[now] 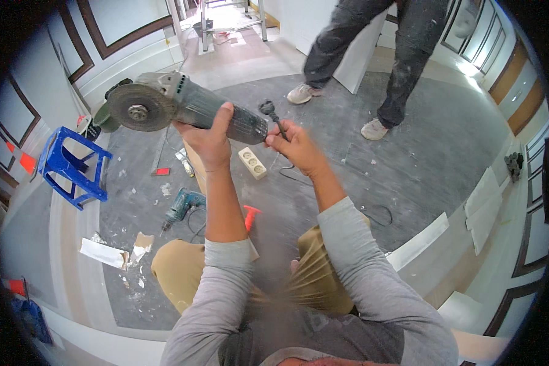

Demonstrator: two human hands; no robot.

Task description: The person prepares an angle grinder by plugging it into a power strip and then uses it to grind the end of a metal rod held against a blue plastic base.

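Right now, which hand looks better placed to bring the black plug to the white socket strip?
Likely the right hand: it holds the cord close to the black plug, while the left hand is occupied supporting the angle grinder.

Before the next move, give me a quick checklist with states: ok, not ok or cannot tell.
1. Grey angle grinder with dark round disc supported: ok, left hand grips its body.
2. Black power plug out of the white three-socket power strip: ok, raised above it, its cord in the right hand.
3. Grinder switch off: cannot tell, its setting isn't readable.
4. Hands gloved: not ok, both bare.
5. Bystander well back: probably not ok, a person in dark trousers stands ahead.
6. Floor nearby free of tools: not ok, a teal drill lies there.
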